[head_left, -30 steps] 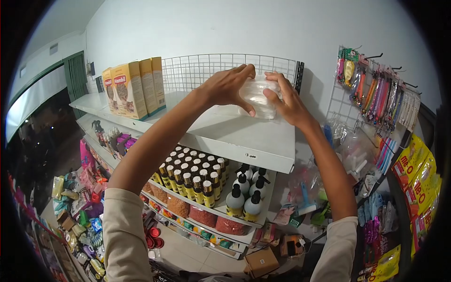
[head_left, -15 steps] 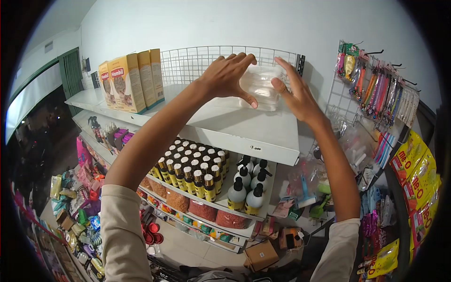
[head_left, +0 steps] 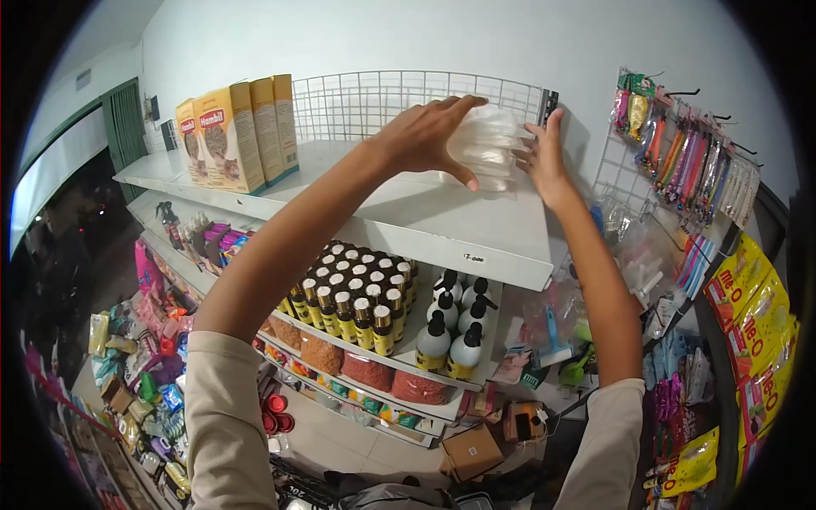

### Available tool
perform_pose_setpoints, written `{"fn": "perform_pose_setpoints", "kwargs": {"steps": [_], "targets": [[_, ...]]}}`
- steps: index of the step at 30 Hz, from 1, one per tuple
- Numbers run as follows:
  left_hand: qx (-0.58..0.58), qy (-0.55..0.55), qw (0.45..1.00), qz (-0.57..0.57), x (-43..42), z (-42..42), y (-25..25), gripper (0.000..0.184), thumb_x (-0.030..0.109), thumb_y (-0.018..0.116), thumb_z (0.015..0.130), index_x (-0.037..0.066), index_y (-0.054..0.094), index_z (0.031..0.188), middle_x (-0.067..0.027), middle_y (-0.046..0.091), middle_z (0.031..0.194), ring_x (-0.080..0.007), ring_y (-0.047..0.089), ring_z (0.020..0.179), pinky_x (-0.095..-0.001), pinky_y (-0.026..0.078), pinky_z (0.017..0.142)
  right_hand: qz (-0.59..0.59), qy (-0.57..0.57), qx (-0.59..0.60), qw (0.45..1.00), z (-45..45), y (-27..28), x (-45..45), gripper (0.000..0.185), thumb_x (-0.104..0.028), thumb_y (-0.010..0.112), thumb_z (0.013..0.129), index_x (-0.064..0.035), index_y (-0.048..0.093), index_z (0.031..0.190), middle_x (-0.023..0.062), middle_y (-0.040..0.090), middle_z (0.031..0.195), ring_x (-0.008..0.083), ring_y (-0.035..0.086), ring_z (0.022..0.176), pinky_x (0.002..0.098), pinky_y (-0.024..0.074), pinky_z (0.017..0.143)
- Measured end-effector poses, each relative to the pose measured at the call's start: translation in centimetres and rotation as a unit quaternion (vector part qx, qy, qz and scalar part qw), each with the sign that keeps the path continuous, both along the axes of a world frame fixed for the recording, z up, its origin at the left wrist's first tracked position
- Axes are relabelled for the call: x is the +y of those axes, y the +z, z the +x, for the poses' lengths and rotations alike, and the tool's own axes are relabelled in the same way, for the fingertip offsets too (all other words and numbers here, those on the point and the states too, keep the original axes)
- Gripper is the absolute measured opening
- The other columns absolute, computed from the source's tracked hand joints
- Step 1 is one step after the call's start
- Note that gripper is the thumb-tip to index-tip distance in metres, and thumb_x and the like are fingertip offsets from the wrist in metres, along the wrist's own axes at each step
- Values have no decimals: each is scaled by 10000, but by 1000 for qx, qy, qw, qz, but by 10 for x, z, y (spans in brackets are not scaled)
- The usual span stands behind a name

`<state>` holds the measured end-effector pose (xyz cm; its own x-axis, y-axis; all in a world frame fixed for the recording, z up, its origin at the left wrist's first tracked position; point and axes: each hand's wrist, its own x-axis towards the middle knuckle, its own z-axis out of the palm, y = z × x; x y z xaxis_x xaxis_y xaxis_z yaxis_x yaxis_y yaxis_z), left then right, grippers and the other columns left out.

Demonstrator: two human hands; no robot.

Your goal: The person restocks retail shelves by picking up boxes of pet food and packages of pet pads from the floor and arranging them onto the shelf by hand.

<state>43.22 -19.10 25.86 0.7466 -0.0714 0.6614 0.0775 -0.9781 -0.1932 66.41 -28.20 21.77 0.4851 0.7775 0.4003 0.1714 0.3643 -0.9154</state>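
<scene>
A stack of clear plastic packs (head_left: 489, 151) stands near the right end of the white top shelf (head_left: 425, 212). At its left side is my left hand (head_left: 429, 138), the fingers reaching over the top and the thumb spread low beside the packs. My left hand looks open and seems to touch the stack, not close round it. On the opposite side my right hand (head_left: 548, 166) is open too, its thumb raised and its fingers pointing at the stack's right edge. Whether those fingertips touch the plastic, I cannot tell.
Yellow Hambil boxes (head_left: 225, 140) stand at the shelf's left. Below are dark bottles with white caps (head_left: 361, 302) and pump bottles (head_left: 450, 336). A wire grid (head_left: 357, 106) backs the shelf. Collars (head_left: 680, 161) and yellow me-O bags (head_left: 752, 331) hang at right; cartons (head_left: 472, 450) lie below.
My right hand has turned, its thumb now up and its fingers toward the stack. My left hand has moved slightly right with the view. The stack keeps its place on the shelf.
</scene>
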Motion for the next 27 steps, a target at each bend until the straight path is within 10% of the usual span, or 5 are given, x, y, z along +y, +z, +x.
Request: {"fn": "perform_pose_setpoints", "kwargs": {"steps": [10, 13, 17, 27], "targets": [[9, 14, 1000, 20, 8, 5, -2, 1036, 548, 840, 534, 57, 415, 1341, -214, 579, 1198, -376, 614, 1031, -439, 513, 875, -28, 129, 62, 989, 23, 15, 41, 1136, -897, 184, 767, -11, 265, 1473, 187, 367, 1461, 287, 332, 1350, 417, 307, 1070], [9, 8, 1000, 9, 9, 5, -2, 1013, 536, 841, 540, 64, 429, 1335, -205, 581, 1204, -373, 614, 1034, -439, 514, 873, 54, -3, -227, 972, -11, 10, 17, 1203, -919, 105, 733, 7, 143, 1500, 260, 356, 1452, 335, 389, 1313, 440, 327, 1056], [10, 13, 1000, -14, 3, 6, 1, 986, 520, 848, 545, 65, 455, 1327, -194, 580, 1219, -365, 612, 1056, -440, 516, 894, 24, 118, -7, 993, 28, 6, 69, 1170, -909, 110, 746, -25, 111, 1511, 253, 328, 1471, 328, 335, 1354, 458, 305, 1072], [19, 34, 999, -8, -2, 8, 7, 1033, 573, 858, 505, 54, 484, 1316, -194, 584, 1222, -366, 608, 1089, -456, 515, 948, 26, 213, 16, 977, 35, 5, 68, 1028, -850, 142, 814, -68, 183, 1480, 186, 370, 1436, 289, 341, 1326, 433, 284, 1084]]}}
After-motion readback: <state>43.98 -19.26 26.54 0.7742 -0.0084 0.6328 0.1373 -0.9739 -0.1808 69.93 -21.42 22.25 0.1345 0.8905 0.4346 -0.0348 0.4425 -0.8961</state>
